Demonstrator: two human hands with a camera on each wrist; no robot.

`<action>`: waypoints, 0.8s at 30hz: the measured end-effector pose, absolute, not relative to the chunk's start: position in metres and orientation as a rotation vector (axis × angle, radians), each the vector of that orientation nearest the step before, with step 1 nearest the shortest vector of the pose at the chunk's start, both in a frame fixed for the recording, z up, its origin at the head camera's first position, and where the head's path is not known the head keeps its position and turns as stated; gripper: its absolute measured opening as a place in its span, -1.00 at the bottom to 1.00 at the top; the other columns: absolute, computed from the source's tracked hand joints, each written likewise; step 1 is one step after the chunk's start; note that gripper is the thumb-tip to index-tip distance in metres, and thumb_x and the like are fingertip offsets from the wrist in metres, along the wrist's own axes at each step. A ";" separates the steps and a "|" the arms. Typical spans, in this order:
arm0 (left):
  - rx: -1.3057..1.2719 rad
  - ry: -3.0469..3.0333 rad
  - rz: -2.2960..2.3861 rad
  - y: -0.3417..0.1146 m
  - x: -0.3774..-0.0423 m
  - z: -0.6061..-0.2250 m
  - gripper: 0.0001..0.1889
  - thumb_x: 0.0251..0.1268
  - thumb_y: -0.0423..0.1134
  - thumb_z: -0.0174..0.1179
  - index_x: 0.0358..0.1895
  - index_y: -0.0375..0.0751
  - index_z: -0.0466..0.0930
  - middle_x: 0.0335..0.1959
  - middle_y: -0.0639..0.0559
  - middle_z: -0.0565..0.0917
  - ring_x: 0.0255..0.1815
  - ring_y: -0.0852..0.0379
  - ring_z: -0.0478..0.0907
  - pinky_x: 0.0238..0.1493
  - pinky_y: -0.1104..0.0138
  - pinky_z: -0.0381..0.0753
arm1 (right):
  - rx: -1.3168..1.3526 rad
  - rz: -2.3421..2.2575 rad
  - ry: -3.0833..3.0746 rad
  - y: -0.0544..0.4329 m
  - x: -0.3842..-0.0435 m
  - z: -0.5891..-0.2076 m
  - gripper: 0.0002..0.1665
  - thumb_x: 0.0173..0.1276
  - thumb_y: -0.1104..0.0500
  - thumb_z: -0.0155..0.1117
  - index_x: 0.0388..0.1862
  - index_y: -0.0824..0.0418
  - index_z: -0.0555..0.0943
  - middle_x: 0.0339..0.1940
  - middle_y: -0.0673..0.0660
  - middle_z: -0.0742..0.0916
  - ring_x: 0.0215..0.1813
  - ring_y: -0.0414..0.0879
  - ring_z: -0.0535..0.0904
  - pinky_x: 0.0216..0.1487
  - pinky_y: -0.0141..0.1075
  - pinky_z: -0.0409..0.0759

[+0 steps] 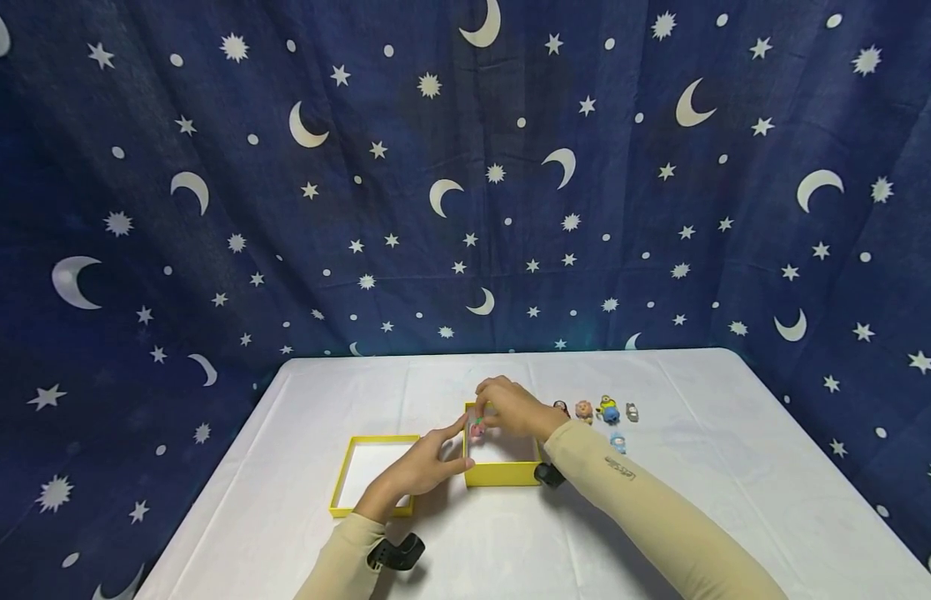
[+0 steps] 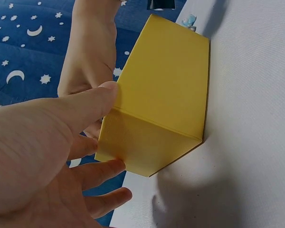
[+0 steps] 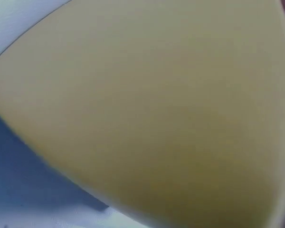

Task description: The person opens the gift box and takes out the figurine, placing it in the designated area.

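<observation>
A yellow open box [image 1: 503,475] with a white inside stands in the middle of the table. My left hand [image 1: 426,463] rests against its left end; in the left wrist view the thumb [image 2: 97,102] lies at the top edge and the spread, fairly straight fingers touch the end wall. Over the box, my right hand [image 1: 513,408] reaches in with curled fingers and pinches a small pink figurine [image 1: 477,430] with a bit of green, near the left inner wall. The box's yellow wall [image 3: 152,114] fills most of the right wrist view, hiding the right fingers there.
Left of the box lies a shallow yellow lid [image 1: 371,513], white inside. Right of it stand small toy figures: a dark-topped one [image 1: 561,407], a pinkish one [image 1: 583,411], a yellow-and-blue one [image 1: 608,410], a grey one [image 1: 633,412] and a light blue one [image 1: 618,442]. A starry curtain hangs behind.
</observation>
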State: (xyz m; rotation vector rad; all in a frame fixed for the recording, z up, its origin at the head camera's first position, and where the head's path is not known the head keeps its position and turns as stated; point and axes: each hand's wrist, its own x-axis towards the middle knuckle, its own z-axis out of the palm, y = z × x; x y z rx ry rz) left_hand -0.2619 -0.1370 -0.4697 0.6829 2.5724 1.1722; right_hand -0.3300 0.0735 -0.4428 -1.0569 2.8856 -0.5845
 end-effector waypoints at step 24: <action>0.694 2.580 1.166 -0.135 -0.261 -0.470 -0.20 0.46 -0.11 0.23 0.63 -0.16 0.03 0.63 -0.14 0.16 0.64 -0.25 0.07 0.58 -0.19 0.12 | -0.864 -1.067 2.833 0.103 -0.338 -0.439 -0.91 0.38 0.20 0.38 -0.30 0.13 0.62 -0.30 0.03 0.73 -0.45 -0.22 0.48 -0.40 -0.41 0.48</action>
